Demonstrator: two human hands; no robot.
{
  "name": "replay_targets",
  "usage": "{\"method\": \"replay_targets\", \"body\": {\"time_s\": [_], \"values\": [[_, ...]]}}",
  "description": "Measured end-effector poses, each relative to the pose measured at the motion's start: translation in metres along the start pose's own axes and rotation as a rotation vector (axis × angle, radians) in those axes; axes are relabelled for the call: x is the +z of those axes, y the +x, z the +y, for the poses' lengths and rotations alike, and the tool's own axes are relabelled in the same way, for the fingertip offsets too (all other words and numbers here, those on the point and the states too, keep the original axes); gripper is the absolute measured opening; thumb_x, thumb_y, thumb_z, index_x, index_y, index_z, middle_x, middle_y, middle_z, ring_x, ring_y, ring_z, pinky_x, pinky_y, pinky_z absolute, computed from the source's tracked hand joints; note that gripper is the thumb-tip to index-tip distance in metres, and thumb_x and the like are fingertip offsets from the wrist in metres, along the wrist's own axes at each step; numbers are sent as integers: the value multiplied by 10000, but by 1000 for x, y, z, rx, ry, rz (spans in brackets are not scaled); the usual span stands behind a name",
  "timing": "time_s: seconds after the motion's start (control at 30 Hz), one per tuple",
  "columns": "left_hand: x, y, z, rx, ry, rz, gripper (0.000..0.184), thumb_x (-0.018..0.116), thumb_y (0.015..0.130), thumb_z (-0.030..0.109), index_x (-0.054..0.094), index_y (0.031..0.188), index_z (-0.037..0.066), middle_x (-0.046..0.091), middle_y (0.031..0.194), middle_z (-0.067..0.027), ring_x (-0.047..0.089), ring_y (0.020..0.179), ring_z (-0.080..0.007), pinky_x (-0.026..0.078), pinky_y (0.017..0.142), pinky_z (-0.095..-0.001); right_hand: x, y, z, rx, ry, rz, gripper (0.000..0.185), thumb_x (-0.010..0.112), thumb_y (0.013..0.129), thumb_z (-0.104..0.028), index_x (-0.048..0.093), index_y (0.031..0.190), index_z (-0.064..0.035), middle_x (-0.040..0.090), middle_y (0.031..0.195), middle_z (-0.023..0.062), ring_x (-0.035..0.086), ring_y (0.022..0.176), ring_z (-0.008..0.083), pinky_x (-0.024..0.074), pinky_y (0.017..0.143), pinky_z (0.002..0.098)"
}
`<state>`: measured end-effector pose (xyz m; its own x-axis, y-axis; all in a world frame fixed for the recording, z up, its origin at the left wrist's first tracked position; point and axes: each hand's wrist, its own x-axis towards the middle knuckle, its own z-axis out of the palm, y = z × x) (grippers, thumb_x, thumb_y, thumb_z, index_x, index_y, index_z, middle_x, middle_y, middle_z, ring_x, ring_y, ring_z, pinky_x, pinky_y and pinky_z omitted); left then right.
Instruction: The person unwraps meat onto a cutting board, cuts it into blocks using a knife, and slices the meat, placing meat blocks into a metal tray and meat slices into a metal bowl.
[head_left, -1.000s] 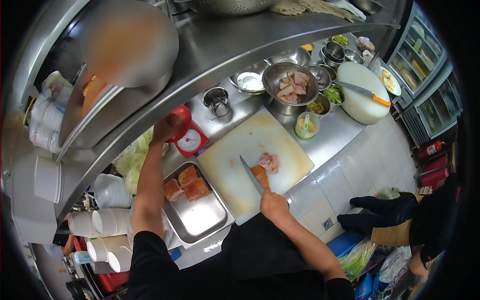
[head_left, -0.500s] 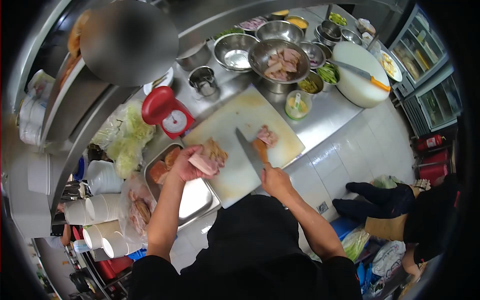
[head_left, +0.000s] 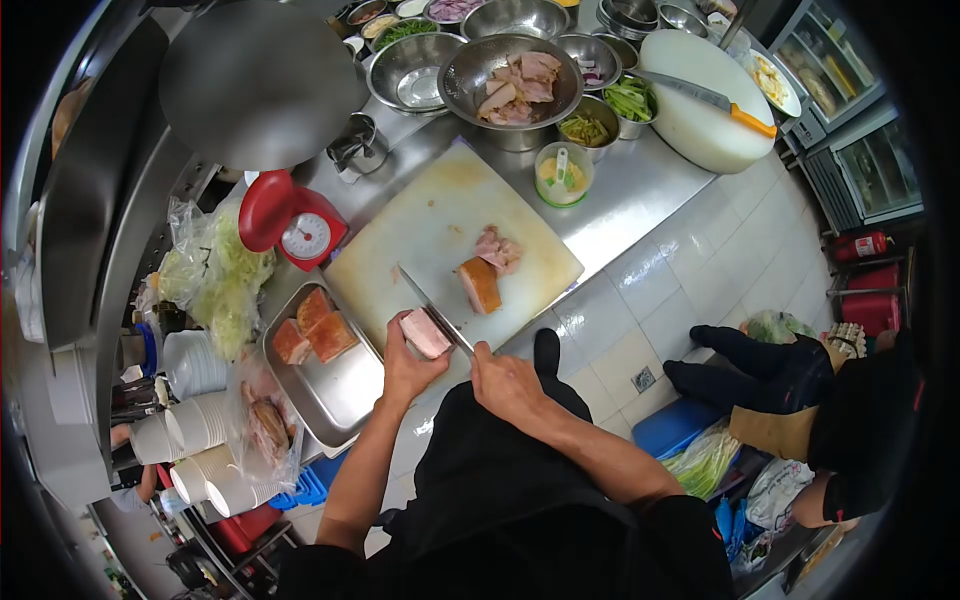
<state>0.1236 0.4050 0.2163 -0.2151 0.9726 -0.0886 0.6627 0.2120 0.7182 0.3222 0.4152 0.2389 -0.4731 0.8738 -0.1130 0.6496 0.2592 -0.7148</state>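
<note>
My left hand [head_left: 413,368] is closed around a pale pink block of pork [head_left: 426,334] at the near edge of the white cutting board [head_left: 395,225]. In my right hand [head_left: 506,384] is the handle of a knife [head_left: 434,307], its blade slanting up and left across the board, right beside the held block. I cannot tell whether the blade touches the meat. Another pork block with brown skin [head_left: 480,285] lies on the board, right of the knife. Just behind it sits a small heap of pork pieces [head_left: 497,250].
Left of the board, a metal tray [head_left: 345,385] holds brown-skinned pork blocks [head_left: 332,337]. A red scale [head_left: 305,236] and bagged lettuce [head_left: 215,275] stand behind. A colander of meat [head_left: 515,85] and a round white block bearing an orange-handled knife [head_left: 690,140] are beyond. Someone is at the right.
My left hand has come right and nearer my body with its pork block. The knife has swung left beside it. The meat slices near my left hand are gone from the board.
</note>
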Motion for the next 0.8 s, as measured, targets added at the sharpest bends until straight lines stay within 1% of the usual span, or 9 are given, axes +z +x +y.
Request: {"method": "replay_targets", "body": {"time_s": [0.03,0.13,0.17,0.27,0.5,0.57,0.67,0.77,0.8], "values": [[3,0,-2,-55,-76,-17,896,873,623,179,366,1336,-17,584,1221,-212,609,1128,-305,492,961,-379,-1,3,2,-39,11,55,135,563,880,-92,505,905,27,604,555,195,641,530,375,514,507,493],[0,0,-1,-96,-89,-33,849,865,627,162,380,1302,-12,613,1172,-199,621,1108,-296,503,945,-377,-2,14,0,-127,82,147,132,577,880,-87,503,899,20,588,533,165,629,502,353,502,471,464],[-1,1,2,-105,-84,-33,849,865,627,162,380,1302,-12,613,1172,-199,621,1108,-296,503,945,-377,-2,19,-1,-169,135,202,133,584,879,-87,501,896,16,582,528,154,625,493,342,496,455,449],[-2,1,7,-118,-103,-45,862,867,629,164,373,1313,-9,614,1163,-200,633,1082,-298,514,926,-375,3,32,-5,-235,166,245,140,592,875,-88,501,906,13,593,541,141,627,492,327,496,450,437],[-2,-1,9,-162,-76,-38,878,878,615,160,375,1317,4,617,1149,-199,638,1063,-295,525,907,-378,12,31,-5,-238,145,161,181,604,829,-62,499,945,28,606,557,148,646,512,325,516,465,423],[-2,2,13,-186,-78,-42,880,880,610,157,377,1316,5,614,1154,-200,636,1064,-293,526,904,-380,12,29,-6,-205,53,86,193,591,819,-59,499,956,41,616,570,164,659,531,330,525,471,418],[-1,-3,13,-227,-63,-52,869,876,608,148,386,1312,8,618,1152,-194,637,1061,-285,528,900,-376,7,25,-9,-156,68,30,188,563,828,-55,501,968,55,626,584,177,663,537,337,533,481,429],[2,-2,6,-188,-128,-29,847,866,611,135,397,1303,6,629,1140,-186,645,1048,-274,528,900,-366,8,18,-7,-90,30,-59,161,527,837,-43,499,959,58,636,609,194,667,558,357,544,518,455],[2,0,3,-190,-149,-51,878,877,604,139,378,1314,3,612,1155,-180,634,1060,-263,529,897,-365,9,15,-6,-88,30,-57,161,527,837,-43,499,959,58,636,609,194,667,558,357,544,518,455]]}}
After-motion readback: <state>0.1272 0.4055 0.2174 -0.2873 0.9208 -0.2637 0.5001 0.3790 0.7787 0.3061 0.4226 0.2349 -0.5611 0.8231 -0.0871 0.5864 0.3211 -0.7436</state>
